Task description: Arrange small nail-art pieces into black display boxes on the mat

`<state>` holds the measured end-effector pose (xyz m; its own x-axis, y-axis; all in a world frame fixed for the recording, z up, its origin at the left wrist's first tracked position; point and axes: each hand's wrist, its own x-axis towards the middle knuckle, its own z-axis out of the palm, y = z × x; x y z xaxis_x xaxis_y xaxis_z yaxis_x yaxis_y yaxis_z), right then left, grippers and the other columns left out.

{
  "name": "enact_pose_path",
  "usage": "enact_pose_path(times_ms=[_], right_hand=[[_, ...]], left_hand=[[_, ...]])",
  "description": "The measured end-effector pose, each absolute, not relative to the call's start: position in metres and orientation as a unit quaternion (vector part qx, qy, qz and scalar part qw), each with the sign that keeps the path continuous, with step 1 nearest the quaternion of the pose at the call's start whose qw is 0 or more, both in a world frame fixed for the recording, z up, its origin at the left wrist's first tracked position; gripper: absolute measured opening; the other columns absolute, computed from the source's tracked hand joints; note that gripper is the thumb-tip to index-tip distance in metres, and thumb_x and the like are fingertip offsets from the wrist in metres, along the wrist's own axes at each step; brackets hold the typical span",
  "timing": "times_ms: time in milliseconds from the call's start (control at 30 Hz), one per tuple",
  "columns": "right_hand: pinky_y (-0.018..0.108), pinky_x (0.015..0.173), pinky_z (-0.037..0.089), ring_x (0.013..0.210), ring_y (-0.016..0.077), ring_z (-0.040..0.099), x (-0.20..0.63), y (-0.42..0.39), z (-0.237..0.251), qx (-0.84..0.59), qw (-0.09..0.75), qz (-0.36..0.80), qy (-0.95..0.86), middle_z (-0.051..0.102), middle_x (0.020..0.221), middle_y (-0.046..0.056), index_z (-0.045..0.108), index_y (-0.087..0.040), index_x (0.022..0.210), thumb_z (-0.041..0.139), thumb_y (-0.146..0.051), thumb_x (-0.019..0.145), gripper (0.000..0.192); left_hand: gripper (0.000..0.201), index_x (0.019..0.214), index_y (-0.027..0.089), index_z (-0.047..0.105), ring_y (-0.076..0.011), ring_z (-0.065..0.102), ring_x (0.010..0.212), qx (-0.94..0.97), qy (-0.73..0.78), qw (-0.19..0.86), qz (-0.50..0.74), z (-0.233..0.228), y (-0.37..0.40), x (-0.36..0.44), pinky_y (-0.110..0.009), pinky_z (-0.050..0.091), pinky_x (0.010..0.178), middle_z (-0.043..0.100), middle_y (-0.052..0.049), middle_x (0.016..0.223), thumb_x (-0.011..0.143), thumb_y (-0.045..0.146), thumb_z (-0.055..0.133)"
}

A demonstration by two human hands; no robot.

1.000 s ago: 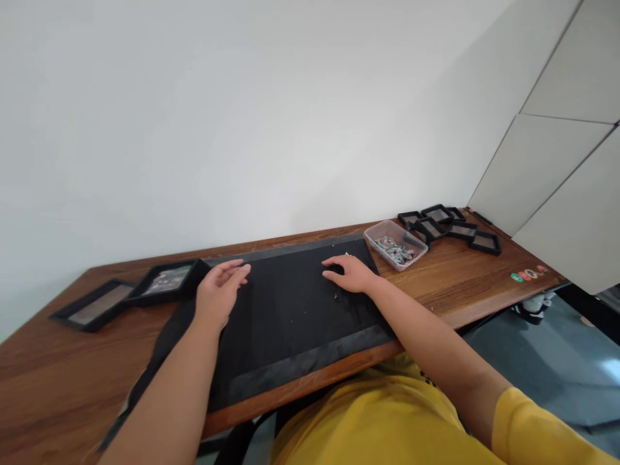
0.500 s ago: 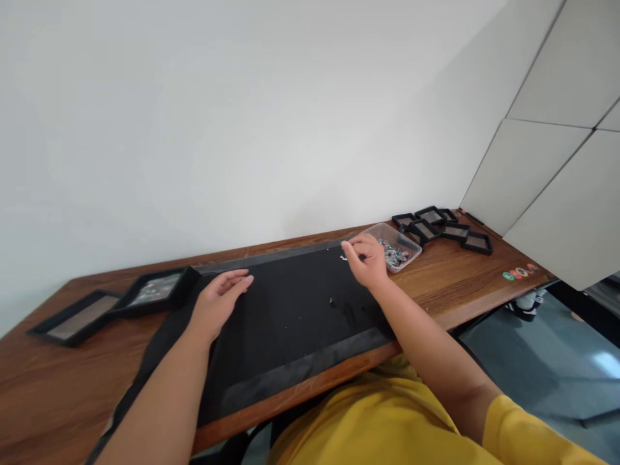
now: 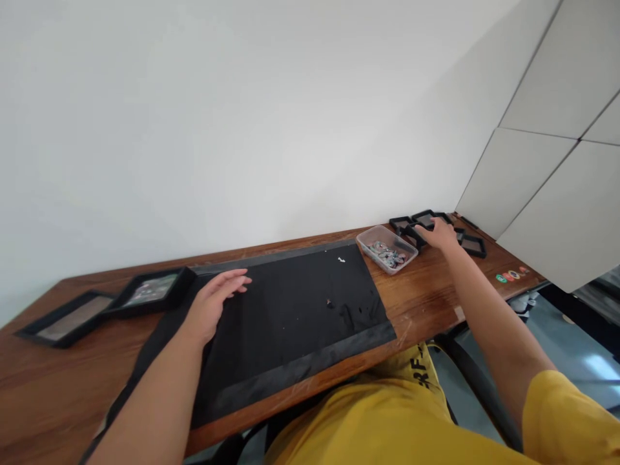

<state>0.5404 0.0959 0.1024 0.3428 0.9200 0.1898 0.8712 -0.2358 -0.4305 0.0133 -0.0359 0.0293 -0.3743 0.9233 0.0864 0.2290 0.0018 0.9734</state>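
Observation:
My left hand (image 3: 216, 302) hovers at the left part of a black mat (image 3: 281, 323), its fingers loosely stretched and nothing visible in them. On the far right, my right hand (image 3: 440, 234) reaches over a group of small black frames (image 3: 400, 223), thumb and fingers apart. It partly covers the frames beneath it, and whether it touches one is hard to see. Left of that hand stands a clear plastic box (image 3: 407, 257) with many small metallic pieces (image 3: 387, 253) inside. Small bits lie on the mat, among them a white scrap (image 3: 341, 259) and a tiny dark piece (image 3: 329, 302).
Two larger black frames (image 3: 109, 314) lie overlapping at the table's left. The brown wooden table (image 3: 416, 303) runs along a white wall (image 3: 242, 129). Round coloured stickers (image 3: 513, 275) are near its right edge. A chair arm (image 3: 477, 381) is below my right arm.
My right hand has moved right, from beside the clear box to above the small black frames, and its fingers have spread. The left hand stays almost in place.

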Motion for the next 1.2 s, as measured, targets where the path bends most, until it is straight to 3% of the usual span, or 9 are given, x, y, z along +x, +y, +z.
enact_pose_path(times_ms=[167,300,467,633,767,900,1067,1200], right_hand=[[0.054,0.122,0.040,0.151,0.0468,0.047,0.550,0.113,0.092,-0.814,0.159,0.092,-0.551,0.058,0.156,0.029,0.049,-0.004,0.156,0.072,-0.068,0.087,0.097],[0.058,0.125,0.034,0.154,0.0446,0.044,0.555,0.121,0.084,-0.812,0.142,0.096,-0.559,0.061,0.153,0.025,0.046,-0.010,0.158,0.071,-0.067,0.087,0.095],[0.060,0.123,0.033,0.153,0.0451,0.044,0.558,0.127,0.079,-0.810,0.142,0.096,-0.561,0.062,0.150,0.025,0.046,-0.013,0.158,0.070,-0.067,0.086,0.093],[0.059,0.126,0.025,0.155,0.0472,0.038,0.556,0.130,0.078,-0.801,0.139,0.089,-0.575,0.057,0.152,0.029,0.048,-0.008,0.156,0.082,-0.069,0.074,0.107],[0.058,0.122,0.031,0.151,0.0490,0.043,0.555,0.128,0.077,-0.805,0.150,0.098,-0.566,0.057,0.150,0.032,0.050,-0.006,0.152,0.081,-0.071,0.074,0.107],[0.054,0.119,0.036,0.148,0.0458,0.048,0.552,0.122,0.076,-0.793,0.183,0.103,-0.572,0.061,0.147,0.029,0.050,-0.008,0.152,0.082,-0.066,0.076,0.101],[0.048,0.124,0.032,0.151,0.0378,0.043,0.537,0.113,0.095,-0.742,0.251,0.074,-0.617,0.057,0.155,0.022,0.040,-0.013,0.160,0.084,-0.057,0.075,0.105],[0.054,0.121,0.039,0.144,0.0385,0.048,0.504,0.100,0.122,-0.585,0.391,0.085,-0.705,0.054,0.155,0.022,0.040,-0.016,0.159,0.088,-0.057,0.068,0.111]], left_hand=[[0.064,0.103,0.021,0.073,-0.0259,0.063,0.083,0.465,0.602,0.358,0.541,0.034,-0.040,0.016,-0.036,0.045,0.073,0.077,-0.009,0.095,0.079,0.079,0.060],[0.074,0.105,0.020,0.071,-0.0267,0.062,0.082,0.463,0.591,0.374,0.545,0.037,-0.041,0.017,-0.038,0.046,0.074,0.076,-0.010,0.094,0.089,0.084,0.037],[0.075,0.104,0.021,0.071,-0.0284,0.062,0.083,0.466,0.592,0.376,0.540,0.037,-0.043,0.016,-0.039,0.046,0.076,0.075,-0.010,0.091,0.088,0.087,0.039],[0.078,0.105,0.021,0.070,-0.0294,0.063,0.085,0.471,0.597,0.366,0.537,0.036,-0.042,0.016,-0.040,0.047,0.077,0.076,-0.010,0.091,0.087,0.089,0.037],[0.080,0.104,0.021,0.071,-0.0292,0.063,0.085,0.472,0.599,0.365,0.534,0.035,-0.041,0.016,-0.039,0.047,0.077,0.075,-0.010,0.091,0.086,0.092,0.036],[0.089,0.102,0.021,0.071,-0.0295,0.062,0.083,0.473,0.601,0.364,0.531,0.036,-0.040,0.017,-0.040,0.046,0.076,0.075,-0.011,0.089,0.083,0.097,0.028],[0.096,0.101,0.022,0.071,-0.0308,0.063,0.083,0.478,0.598,0.366,0.530,0.037,-0.040,0.017,-0.041,0.046,0.076,0.076,-0.012,0.090,0.081,0.101,0.021],[0.093,0.100,0.023,0.072,-0.0305,0.062,0.082,0.479,0.596,0.367,0.530,0.036,-0.038,0.018,-0.041,0.045,0.075,0.076,-0.011,0.089,0.082,0.099,0.023]])
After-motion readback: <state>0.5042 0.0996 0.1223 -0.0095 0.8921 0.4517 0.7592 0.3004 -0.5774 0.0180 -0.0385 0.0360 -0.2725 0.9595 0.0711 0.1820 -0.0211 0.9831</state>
